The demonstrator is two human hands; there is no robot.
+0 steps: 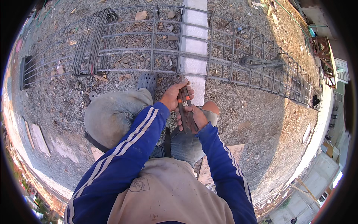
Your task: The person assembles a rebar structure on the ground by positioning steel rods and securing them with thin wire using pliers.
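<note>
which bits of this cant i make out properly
In the head view:
Palms of the left hand and right hand: hidden by the hands, closed round the pliers.
Tip of the pliers: too small and dark to tell if it touches the rebar cage.
Right foot: out of sight, probably beneath the right leg.
Wire bundle: strands too fine to count.
Cage's far right end: too small near the fisheye rim.

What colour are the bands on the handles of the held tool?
The bands on the dark tool are orange; the head view shows it best.
</note>
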